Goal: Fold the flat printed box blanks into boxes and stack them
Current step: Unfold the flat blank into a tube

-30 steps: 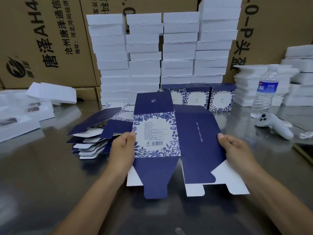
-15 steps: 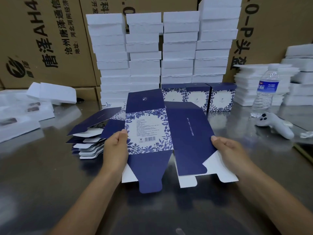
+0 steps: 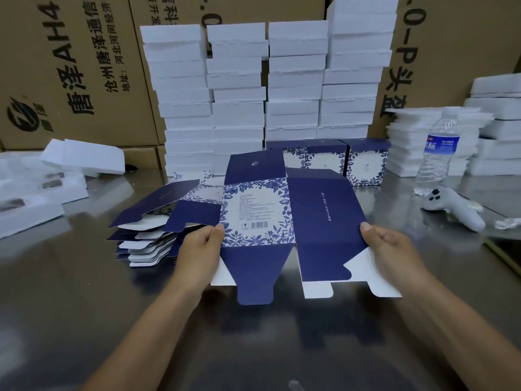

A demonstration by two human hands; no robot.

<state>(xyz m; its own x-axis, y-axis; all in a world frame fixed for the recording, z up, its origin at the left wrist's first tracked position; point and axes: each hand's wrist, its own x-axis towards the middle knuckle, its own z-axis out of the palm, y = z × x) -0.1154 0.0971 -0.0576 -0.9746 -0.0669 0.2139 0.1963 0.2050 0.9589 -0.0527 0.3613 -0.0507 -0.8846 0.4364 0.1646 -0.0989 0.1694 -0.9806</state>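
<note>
Two hands hold one flat box blank [image 3: 318, 221], printed side up, over the near middle of the steel table [image 3: 70, 292]. I see the left hand [image 3: 200, 249] pinching its left edge beside the floral panel, thumb on top and fingers curled beneath. The right hand [image 3: 392, 249] pinches the right edge of the navy panel the same way. A pile of flat blanks [image 3: 146, 235] lies just left. Three folded boxes [image 3: 366, 162] stand at the far side.

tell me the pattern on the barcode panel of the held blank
The barcode panel has a blue leafy border round white; head view.
</note>
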